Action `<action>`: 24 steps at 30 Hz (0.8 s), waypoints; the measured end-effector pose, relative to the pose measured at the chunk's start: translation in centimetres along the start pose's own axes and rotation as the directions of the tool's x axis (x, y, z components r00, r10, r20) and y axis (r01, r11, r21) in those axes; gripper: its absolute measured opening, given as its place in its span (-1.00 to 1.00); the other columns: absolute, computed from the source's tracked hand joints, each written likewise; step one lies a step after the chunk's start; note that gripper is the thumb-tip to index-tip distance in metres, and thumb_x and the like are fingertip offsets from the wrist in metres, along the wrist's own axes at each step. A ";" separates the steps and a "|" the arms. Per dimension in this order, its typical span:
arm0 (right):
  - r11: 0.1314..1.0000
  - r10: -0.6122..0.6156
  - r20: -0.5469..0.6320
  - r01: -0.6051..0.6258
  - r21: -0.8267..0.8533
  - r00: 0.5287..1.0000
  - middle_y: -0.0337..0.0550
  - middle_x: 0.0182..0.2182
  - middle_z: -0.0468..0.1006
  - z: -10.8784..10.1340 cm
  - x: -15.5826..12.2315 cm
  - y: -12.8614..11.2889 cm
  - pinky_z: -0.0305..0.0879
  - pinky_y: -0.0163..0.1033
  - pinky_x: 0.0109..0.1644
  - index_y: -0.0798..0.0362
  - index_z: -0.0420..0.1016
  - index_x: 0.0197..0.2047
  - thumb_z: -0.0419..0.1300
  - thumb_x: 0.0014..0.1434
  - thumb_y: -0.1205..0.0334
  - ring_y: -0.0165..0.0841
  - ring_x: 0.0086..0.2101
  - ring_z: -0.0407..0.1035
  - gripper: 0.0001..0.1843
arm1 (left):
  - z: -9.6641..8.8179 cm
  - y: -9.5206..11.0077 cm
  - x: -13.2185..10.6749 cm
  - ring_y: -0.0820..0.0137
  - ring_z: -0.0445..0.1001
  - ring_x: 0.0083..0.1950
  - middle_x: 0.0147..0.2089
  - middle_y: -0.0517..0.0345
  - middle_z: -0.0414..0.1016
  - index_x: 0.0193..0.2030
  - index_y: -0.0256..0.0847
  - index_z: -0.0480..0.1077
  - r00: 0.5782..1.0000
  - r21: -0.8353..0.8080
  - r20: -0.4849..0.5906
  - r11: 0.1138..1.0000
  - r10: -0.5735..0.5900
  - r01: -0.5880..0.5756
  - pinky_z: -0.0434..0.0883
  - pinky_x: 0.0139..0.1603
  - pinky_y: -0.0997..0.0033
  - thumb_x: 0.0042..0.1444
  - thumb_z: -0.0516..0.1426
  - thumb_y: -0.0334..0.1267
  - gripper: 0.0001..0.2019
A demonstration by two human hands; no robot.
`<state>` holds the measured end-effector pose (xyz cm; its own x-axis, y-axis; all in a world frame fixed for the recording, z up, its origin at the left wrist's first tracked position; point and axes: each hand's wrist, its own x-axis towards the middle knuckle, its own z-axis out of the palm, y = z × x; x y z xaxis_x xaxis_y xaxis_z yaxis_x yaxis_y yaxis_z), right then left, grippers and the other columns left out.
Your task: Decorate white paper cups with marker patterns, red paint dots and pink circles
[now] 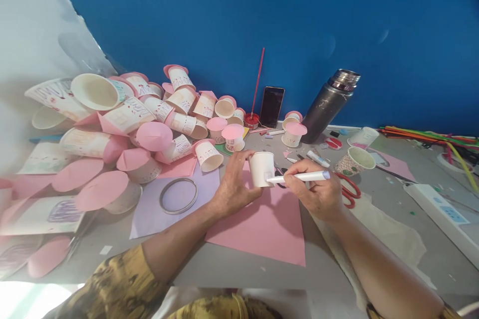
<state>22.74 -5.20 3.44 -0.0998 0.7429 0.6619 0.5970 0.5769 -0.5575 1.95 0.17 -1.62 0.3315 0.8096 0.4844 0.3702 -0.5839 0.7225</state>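
My left hand [235, 182] is closed around a small white paper cup [261, 168], holding it on its side just above a pink paper sheet [267, 224]. My right hand [316, 190] grips a white marker [299, 177] with a lilac end, its tip touching the cup's side. Both hands are over the middle of the grey table [243, 264].
A big heap of decorated cups with pink lids [149, 119] fills the left. A tape ring [178, 195] lies on lilac paper. A phone [272, 106], steel flask [329, 102], patterned cup [355, 160], red scissors [350, 192] and a power strip [441, 214] are behind and right.
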 end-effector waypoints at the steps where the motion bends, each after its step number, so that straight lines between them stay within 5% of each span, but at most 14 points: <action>1: 1.000 0.006 -0.009 -0.006 0.007 1.000 -0.32 -0.59 0.50 0.0 0.0 -0.1 0.20 -0.35 -0.52 0.02 0.52 -0.38 0.24 0.24 0.30 -0.48 -0.61 0.25 -0.86 | 0.0 0.0 0.0 0.05 0.45 0.22 0.22 -0.08 0.42 0.25 -0.12 0.22 1.000 0.002 0.000 1.000 -0.003 0.003 0.45 0.18 -0.02 -0.03 0.31 -0.32 -0.32; 24: 0.995 0.077 -0.034 -0.075 0.059 0.996 -0.33 -0.58 0.50 0.2 -0.3 0.6 0.18 -0.34 -0.50 0.01 0.50 -0.39 0.25 0.23 0.30 -0.49 -0.61 0.24 -0.86 | 0.1 -0.3 0.0 0.08 0.45 0.25 0.29 -0.08 0.40 0.29 -0.12 0.21 0.997 -0.043 0.014 0.996 -0.074 0.074 0.43 0.22 0.01 -0.04 0.32 -0.30 -0.28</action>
<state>22.98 -5.02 2.86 -0.0262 0.7729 0.6339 0.5549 0.5387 -0.6339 1.92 0.33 -1.84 0.3150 0.8496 0.4230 0.3558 -0.5189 0.7773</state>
